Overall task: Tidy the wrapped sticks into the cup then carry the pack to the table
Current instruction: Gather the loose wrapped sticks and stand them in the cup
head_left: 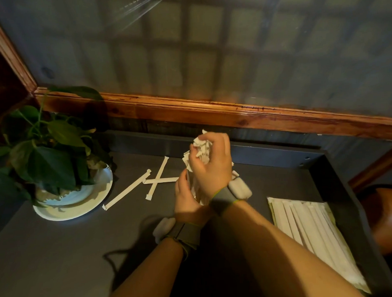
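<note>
Head view: both hands meet over the middle of the dark grey tabletop (60, 255). The right hand (210, 163) is uppermost, its fingers curled down over the top ends of a bundle of wrapped sticks (200, 148); the white paper tips protrude between and above the fingers. The left hand (186, 198) is lower and nearer the camera, wrapped around the lower part of the same bundle, so the bundle stands roughly upright between the two hands. A cup cannot be made out; the hands cover whatever encloses the base of the bundle. Each wrist carries a grey band with a pale module, on the right wrist (232, 196) and the left wrist (178, 231). Three loose wrapped sticks (157, 180) lie flat on the tabletop just left of the hands: two cross each other, with one end reaching close to the left hand, and a third (127, 190) lies diagonally further left, apart from the hands. The pack (311, 235) of wrapped sticks lies flat to the right of the right forearm, along the raised right edge of the tabletop, well apart from both hands. A potted plant (44, 152) stands in a white saucer (65, 212) at the left rear. A wooden rail (211, 111) runs behind the tabletop beneath a translucent panel.
</note>
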`<state>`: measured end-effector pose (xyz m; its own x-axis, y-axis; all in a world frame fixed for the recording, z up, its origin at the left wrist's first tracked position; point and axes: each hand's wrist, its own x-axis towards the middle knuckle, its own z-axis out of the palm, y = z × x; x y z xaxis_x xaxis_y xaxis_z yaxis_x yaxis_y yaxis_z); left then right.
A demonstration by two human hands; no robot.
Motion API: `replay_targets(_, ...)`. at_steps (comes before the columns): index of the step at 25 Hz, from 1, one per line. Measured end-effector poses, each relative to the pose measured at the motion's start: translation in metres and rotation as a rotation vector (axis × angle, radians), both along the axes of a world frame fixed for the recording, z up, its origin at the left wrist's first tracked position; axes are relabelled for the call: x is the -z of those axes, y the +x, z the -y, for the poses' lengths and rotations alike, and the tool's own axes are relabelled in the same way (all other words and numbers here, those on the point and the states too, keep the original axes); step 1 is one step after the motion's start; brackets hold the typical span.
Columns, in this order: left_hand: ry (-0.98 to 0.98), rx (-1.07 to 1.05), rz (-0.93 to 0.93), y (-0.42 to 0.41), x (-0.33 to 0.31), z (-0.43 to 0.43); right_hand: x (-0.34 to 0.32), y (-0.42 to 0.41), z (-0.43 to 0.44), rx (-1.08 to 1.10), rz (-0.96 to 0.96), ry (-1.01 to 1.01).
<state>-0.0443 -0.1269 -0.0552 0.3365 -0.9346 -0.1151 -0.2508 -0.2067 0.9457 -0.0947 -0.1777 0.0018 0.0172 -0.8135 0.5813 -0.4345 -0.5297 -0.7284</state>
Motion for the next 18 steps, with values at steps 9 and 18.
replay_targets(9, -0.010, 0.025, 0.165, 0.001, 0.008, 0.002, 0.019, -0.028, -0.015, 0.130, -0.490, -0.025)
replay_targets(18, 0.021, 0.110, 0.098, 0.009, 0.004, -0.003, -0.023, -0.018, 0.007, -0.125, -0.617, 0.284)
